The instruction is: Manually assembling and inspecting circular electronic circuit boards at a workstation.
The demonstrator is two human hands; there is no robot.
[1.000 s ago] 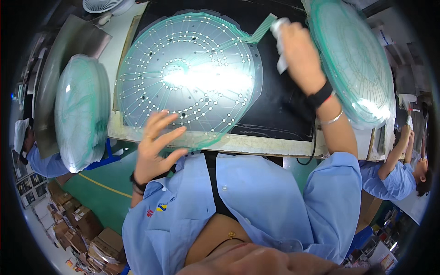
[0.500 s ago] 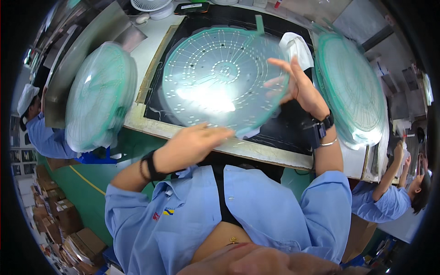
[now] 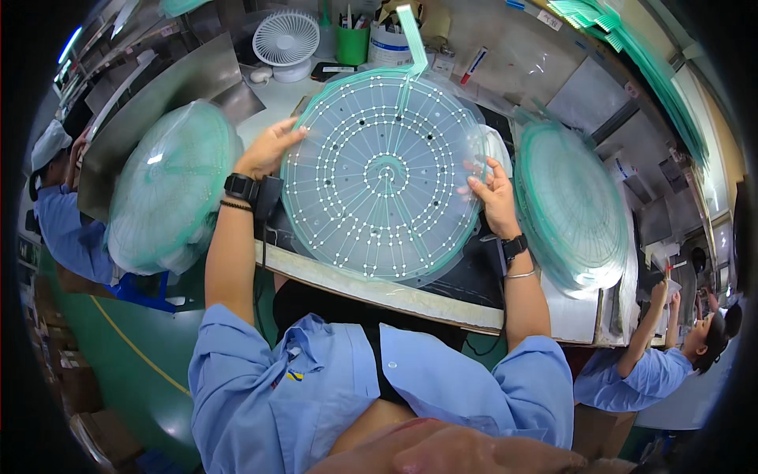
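Note:
A round translucent circuit sheet (image 3: pixel 355 201) fills the middle of the view. Rings and spokes of white dots cover it, its rim is green, and a pale green tail sticks out at the far side. My left hand (image 3: pixel 271 148) pinches the sheet's left edge, fingertips at the rim. On the opposite side my right hand (image 3: pixel 497 197) grips the right edge between thumb and fingers; some fingers show blurred through the clear film. Under the sheet lies a black mat (image 3: pixel 474 272), mostly hidden. A white cloth (image 3: pixel 496 150) is partly covered behind my right hand.
Stacks of similar round sheets stand left (image 3: pixel 170 186) and right (image 3: pixel 572 201). Along the back are a white fan (image 3: pixel 286 41), a green cup (image 3: pixel 352 45) and a red-and-white marker (image 3: pixel 474 66). Co-workers sit at far left (image 3: pixel 67 221) and far right (image 3: pixel 632 375).
My left hand has gone from the sheet's near edge to its left edge. My right hand's spread fingers have closed on the right edge. The sheet's dot pattern shows more sharply.

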